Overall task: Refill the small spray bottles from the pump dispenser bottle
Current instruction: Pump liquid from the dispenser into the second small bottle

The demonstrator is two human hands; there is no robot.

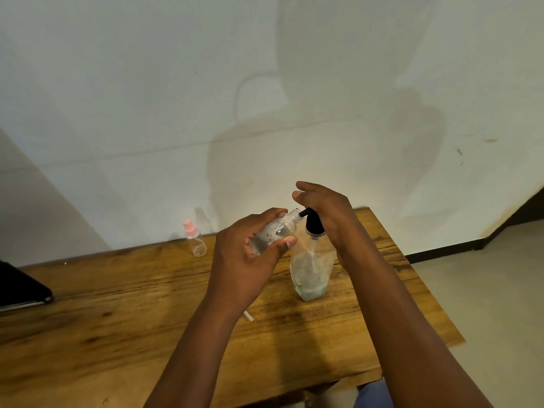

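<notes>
My left hand (250, 254) grips a small clear spray bottle (276, 231) with its cap off, tilted so its open neck meets the black nozzle of the pump dispenser bottle (310, 269). That dispenser stands upright on the wooden table (117, 304), clear-walled, with a little pale liquid at the bottom. My right hand (326, 213) lies over the black pump head (313, 225), palm on top of it. A second small spray bottle (195, 240) with a pink cap stands at the table's far edge, to the left of both hands.
A white wall rises right behind the table. A dark flat object (20, 285) lies at the table's left edge. A thin white tube (248, 315) rests on the wood under my left wrist. The table's right edge drops to a pale floor (485, 290).
</notes>
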